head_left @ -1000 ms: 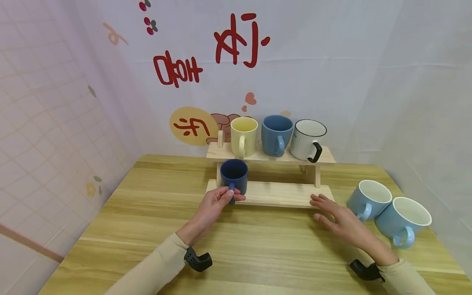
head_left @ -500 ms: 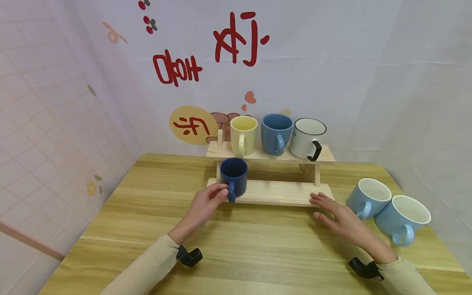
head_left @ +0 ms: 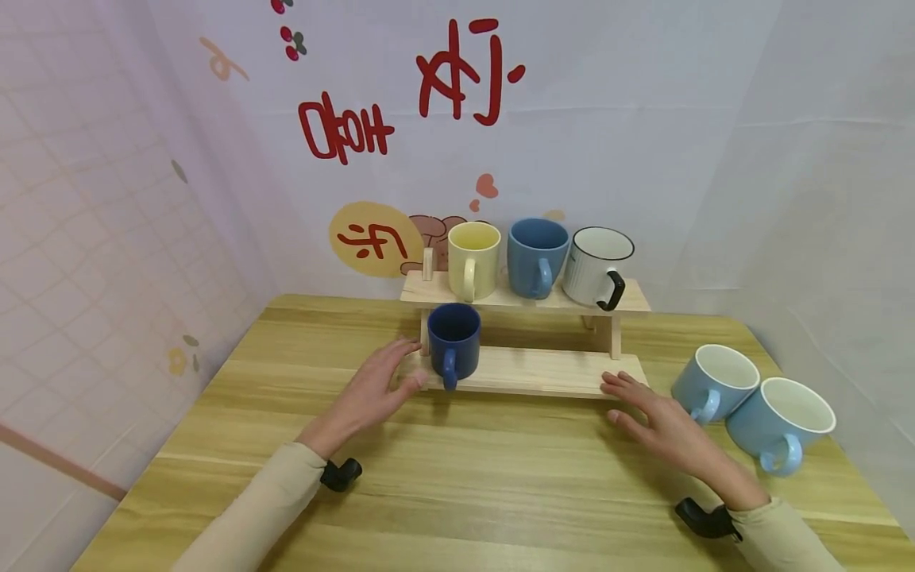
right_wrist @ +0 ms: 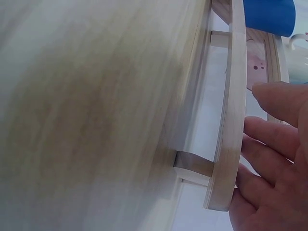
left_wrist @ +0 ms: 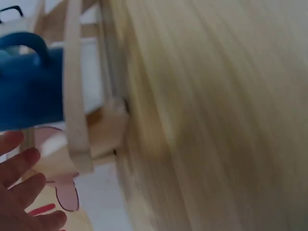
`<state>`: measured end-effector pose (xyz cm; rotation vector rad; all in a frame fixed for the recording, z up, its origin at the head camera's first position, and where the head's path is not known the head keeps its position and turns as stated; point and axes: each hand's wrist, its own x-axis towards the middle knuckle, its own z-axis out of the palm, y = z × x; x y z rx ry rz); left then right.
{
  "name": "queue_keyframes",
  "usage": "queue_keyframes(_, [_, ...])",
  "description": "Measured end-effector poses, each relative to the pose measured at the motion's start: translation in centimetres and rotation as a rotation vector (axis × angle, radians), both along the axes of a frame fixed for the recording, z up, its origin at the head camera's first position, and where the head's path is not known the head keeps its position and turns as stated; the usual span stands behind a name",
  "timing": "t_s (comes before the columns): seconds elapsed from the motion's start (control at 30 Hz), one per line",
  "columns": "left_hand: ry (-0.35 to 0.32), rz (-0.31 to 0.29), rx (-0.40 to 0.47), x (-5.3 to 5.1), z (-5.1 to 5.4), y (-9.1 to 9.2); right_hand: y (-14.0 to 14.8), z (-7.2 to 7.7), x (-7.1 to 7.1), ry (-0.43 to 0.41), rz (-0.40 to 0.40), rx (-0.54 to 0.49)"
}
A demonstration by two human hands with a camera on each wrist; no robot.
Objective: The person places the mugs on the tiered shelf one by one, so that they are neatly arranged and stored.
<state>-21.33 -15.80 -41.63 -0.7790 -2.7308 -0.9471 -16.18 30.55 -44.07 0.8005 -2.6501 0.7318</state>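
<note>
A dark blue mug (head_left: 454, 342) stands upright at the left end of the lower board of a wooden two-tier rack (head_left: 546, 372), its handle facing the front. The left hand (head_left: 368, 393) is just left of the mug with fingers spread, holding nothing. In the left wrist view the hand (left_wrist: 21, 192) shows spread fingers near the blue mug (left_wrist: 29, 89). At the rack's right end lies the right hand (head_left: 668, 433), fingers extended. The right wrist view shows that hand (right_wrist: 279, 154) with its fingertips touching the rack's board (right_wrist: 231, 110).
On the upper board stand a yellow mug (head_left: 474, 262), a blue mug (head_left: 536, 258) and a white mug with a black handle (head_left: 596, 266). Two light blue mugs (head_left: 715, 385) stand on the wooden table (head_left: 500, 485) at the right. A printed cloth (head_left: 608, 143) hangs behind.
The left hand has let go of the dark blue mug's handle and moved left, its fingers spreading. The mug stays on the lower board. The right hand has hardly moved.
</note>
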Motion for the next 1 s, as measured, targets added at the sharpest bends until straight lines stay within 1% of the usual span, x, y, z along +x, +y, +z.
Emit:
queue_keyframes(0.13, [0.042, -0.022, -0.157, -0.8, -0.3, -0.4, 0.0, 0.1, 0.1, -0.007, -0.009, 0.003])
queue_keyframes(0.2, [0.056, -0.038, -0.216, -1.2, -0.3, -0.6, 0.0, 0.1, 0.1, -0.01, -0.011, 0.002])
queue_keyframes(0.33, [0.084, -0.051, -0.331, -2.0, -0.7, -0.8, 0.0, 0.1, 0.1, -0.006, -0.008, 0.001])
queue_keyframes(0.47, [0.092, -0.056, -0.401, -2.5, -1.0, -1.1, 0.0, 0.0, 0.0, 0.002, -0.003, 0.005])
queue_keyframes(0.63, [0.074, -0.07, -0.485, -3.0, -1.2, -1.2, 0.0, -0.1, 0.0, -0.006, 0.003, 0.006])
queue_keyframes(0.77, [0.056, -0.096, -0.511, -3.3, -1.0, -1.3, 0.1, -0.1, 0.1, -0.006, 0.0, 0.004])
queue_keyframes(0.9, [0.047, -0.119, -0.503, -3.7, -0.9, -1.5, 0.1, 0.0, 0.0, 0.0, -0.004, -0.006])
queue_keyframes(1.0, [0.053, -0.139, -0.491, -3.9, -0.9, -1.7, 0.3, 0.4, 0.3, 0.009, -0.031, -0.011])
